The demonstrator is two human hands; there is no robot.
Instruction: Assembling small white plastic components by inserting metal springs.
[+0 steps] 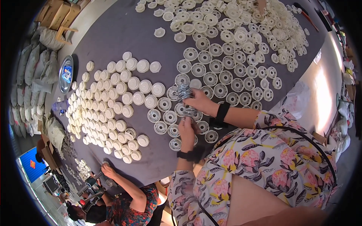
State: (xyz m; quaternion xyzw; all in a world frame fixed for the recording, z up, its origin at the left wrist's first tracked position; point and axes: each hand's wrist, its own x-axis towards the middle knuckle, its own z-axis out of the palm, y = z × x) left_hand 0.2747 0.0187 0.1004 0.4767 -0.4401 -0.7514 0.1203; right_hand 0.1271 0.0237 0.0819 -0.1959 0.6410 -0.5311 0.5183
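Over the near rows of round white plastic discs [220, 90], my right hand [200, 101] is closed around a bundle of silvery wire coils [183, 91]. My left hand [186, 130] is just below it, fingers pinched together at more shiny coils [190, 112]. Whether these are springs or loose rings is too small to tell. Both wrists wear black bands. Beneath and beside my hands lie discs with dark centre holes, and a few near my left hand, such as one disc [154, 115], show a metallic ring inside.
Rows of cream domed caps [120, 88] cover the table's left part. A large heap of white discs [241, 22] lies at the far right. A metal tray [66, 74] stands by the left edge. Another person's hand [108, 170] works at the lower left, beside a small machine [90, 182].
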